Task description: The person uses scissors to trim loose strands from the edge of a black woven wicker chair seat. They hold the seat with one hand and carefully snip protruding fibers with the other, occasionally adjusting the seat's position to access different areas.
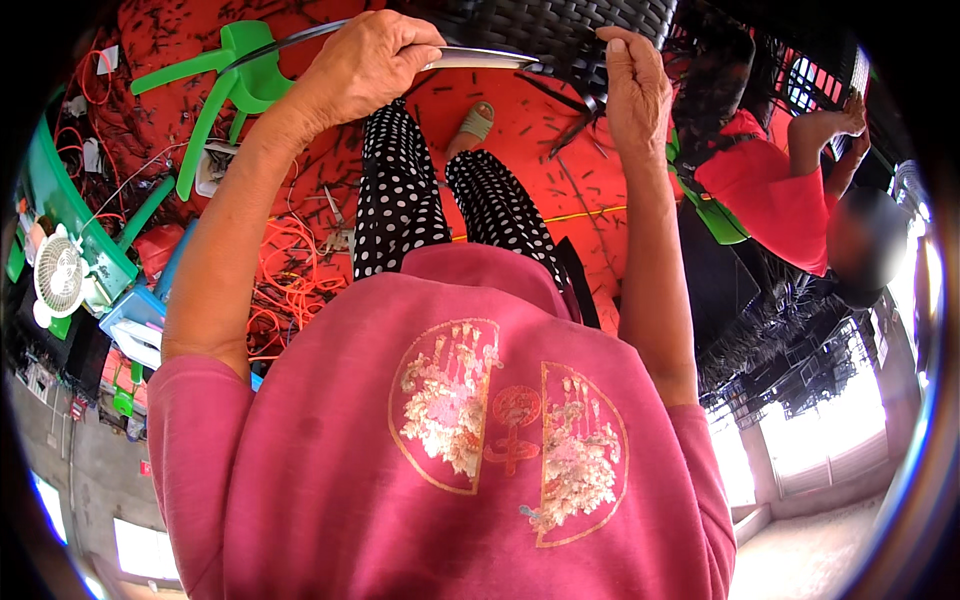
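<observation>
At the top centre lies a black woven panel (575, 28) with a basket-like weave. My left hand (375, 62) is closed around a long, flat dark strip (485, 58). One end of the strip trails off to the left; the other reaches the panel's near edge, shining pale where light strikes it. My right hand (640, 95) is raised at the panel's right side, thumb against curled fingers. Whatever those fingers grip, if anything, is hidden. Below the hands are my legs in dotted trousers.
A green plastic stool (255, 75) lies tipped at the left. Tangled orange cords (295, 270) and dark offcuts litter the red floor (430, 115). A small fan (60, 272) stands by a green tabletop (75, 205). At right sits a person in red (765, 195).
</observation>
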{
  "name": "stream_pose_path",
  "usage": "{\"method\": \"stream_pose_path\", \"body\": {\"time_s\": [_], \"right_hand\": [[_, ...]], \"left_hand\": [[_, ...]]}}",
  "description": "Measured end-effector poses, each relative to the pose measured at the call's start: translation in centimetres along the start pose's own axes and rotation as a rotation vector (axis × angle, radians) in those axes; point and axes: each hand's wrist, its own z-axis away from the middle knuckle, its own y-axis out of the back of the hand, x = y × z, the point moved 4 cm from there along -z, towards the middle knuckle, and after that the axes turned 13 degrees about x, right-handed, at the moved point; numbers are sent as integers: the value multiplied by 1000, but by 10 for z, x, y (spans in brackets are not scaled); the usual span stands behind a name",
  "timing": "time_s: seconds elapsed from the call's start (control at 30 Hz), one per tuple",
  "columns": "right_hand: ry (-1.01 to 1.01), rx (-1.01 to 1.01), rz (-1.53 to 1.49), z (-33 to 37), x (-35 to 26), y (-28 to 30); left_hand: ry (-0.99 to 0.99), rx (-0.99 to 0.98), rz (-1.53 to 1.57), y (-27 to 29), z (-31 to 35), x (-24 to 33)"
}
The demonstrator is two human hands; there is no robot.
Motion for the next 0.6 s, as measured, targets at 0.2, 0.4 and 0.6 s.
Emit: {"method": "stream_pose_path", "body": {"time_s": [0.2, 0.4, 0.6], "right_hand": [[442, 75, 92, 12, -8, -19], [537, 4, 77, 25, -37, -39], [439, -29, -10, 21, -33, -29]], "left_hand": [[160, -125, 264, 14, 5, -35], [41, -33, 97, 60, 33, -53], [416, 397, 373, 118, 93, -97]]}}
